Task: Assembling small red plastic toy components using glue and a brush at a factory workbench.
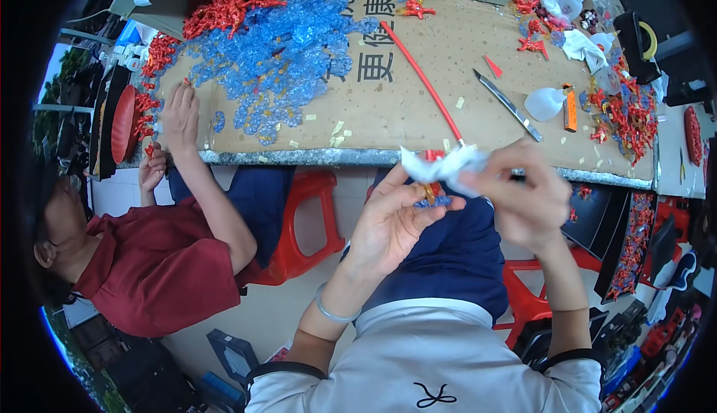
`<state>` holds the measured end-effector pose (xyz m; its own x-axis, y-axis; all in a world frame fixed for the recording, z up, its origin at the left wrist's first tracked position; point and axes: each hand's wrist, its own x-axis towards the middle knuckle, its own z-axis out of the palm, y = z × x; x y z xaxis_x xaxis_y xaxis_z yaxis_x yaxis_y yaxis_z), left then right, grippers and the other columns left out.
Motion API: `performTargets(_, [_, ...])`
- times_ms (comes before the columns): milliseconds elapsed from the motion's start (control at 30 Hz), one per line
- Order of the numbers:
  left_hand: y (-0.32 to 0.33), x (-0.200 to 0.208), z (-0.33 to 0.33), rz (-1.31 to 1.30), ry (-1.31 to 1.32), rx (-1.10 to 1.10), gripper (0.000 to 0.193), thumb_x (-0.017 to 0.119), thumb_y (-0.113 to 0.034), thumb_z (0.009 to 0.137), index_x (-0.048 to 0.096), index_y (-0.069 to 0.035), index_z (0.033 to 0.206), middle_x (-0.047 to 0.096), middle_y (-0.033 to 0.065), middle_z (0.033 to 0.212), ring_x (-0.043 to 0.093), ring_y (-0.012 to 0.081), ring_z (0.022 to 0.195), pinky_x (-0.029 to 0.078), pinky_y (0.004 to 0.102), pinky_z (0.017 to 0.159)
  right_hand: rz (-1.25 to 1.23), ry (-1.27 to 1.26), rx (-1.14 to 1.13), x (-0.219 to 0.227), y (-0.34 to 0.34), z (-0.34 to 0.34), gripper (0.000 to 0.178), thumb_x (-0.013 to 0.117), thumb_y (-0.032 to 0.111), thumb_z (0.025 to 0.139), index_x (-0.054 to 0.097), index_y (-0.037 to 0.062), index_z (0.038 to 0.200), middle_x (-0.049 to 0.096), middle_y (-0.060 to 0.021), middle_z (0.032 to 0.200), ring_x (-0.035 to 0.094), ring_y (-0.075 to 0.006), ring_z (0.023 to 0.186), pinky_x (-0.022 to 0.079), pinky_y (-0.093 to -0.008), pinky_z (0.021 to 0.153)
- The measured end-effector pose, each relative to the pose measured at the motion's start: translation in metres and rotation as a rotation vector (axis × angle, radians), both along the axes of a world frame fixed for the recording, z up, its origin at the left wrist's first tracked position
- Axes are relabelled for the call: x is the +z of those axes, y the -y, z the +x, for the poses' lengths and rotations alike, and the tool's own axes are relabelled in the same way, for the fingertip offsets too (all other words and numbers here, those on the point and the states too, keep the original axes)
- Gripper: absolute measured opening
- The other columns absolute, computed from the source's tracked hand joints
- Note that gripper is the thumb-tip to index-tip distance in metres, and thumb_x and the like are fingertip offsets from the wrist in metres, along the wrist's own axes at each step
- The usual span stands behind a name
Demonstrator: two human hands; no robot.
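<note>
In front of my lap, just past the table's near edge, my left hand point(390, 222) is closed on a small figurine point(432, 192). It has a clear blue base, an amber part and a red top. My right hand point(526, 193), smeared by motion, pinches a crumpled white tissue point(441, 165). The tissue lies against the figurine's upper part and covers some of it. Beyond the tissue, a thin red stick point(422, 77) stretches across the cardboard with its near end close to the tissue.
A big heap of blue translucent pieces point(284, 54) and red figurines point(239, 1) fills the back left. A craft knife point(508, 104), a white squeeze bottle point(545, 104) and an orange box point(570, 109) lie right. At left, a co-worker in a red shirt point(168, 271) handles small red pieces.
</note>
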<state>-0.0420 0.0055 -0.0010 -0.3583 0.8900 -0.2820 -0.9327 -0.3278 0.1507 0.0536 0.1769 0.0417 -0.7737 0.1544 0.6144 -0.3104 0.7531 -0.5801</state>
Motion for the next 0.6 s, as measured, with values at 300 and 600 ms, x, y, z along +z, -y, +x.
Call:
performTargets(300, [-0.017,0.034,-0.005,-0.109,-0.112,-0.055,0.042,0.038,0.001,0.087,0.038,0.008,0.129,0.055,0.0247,0.115,0.064,0.0384,0.09,0.059,0.0365,0.076,0.113,0.008,0.119,0.012,-0.014,0.001,0.047,0.063,-0.008,0.055,0.071,0.0039,0.099,0.057,-0.011,0.081,0.056,-0.0223,0.065,0.047,-0.0318,0.052])
performTargets(600, [-0.014,0.051,-0.031,-0.226,-0.335,-0.04,0.046,0.042,0.002,0.083,0.037,0.01,0.128,0.06,0.0212,0.097,0.065,0.0346,0.079,0.059,0.0333,0.068,0.007,0.252,-0.368,0.017,-0.024,-0.037,0.038,0.061,-0.01,0.069,0.069,0.0035,0.103,0.057,-0.0106,0.095,0.057,-0.0195,0.078,0.046,-0.0309,0.073])
